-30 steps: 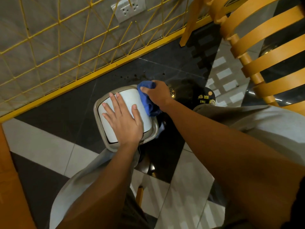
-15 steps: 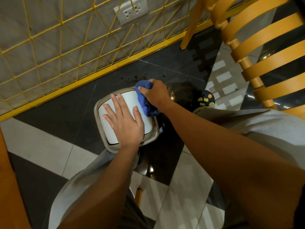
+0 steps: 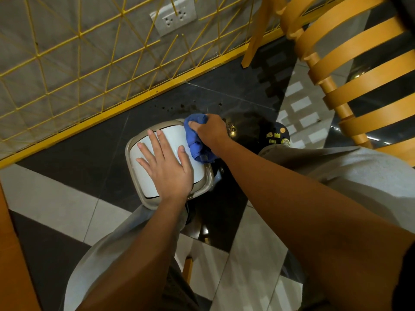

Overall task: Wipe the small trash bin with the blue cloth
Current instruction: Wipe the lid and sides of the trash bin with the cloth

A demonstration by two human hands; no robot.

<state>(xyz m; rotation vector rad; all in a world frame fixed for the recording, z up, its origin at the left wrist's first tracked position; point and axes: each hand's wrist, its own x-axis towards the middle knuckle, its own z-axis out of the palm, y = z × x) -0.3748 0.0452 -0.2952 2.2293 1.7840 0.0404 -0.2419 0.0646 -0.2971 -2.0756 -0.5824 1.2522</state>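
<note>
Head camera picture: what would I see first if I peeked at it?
First, the bright blue cloth, bunched in the right hand and pressed on the far right corner of the small trash bin on the dark floor. Next, the left hand, lying flat on the bin's white lid. Behind them runs a yellow wire fence, with an orange slatted chair at the upper right.

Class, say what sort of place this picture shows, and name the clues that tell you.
Probably an indoor café or dining area: polished tiled floor, slatted wooden chair, wall socket behind a yellow grid.
</note>
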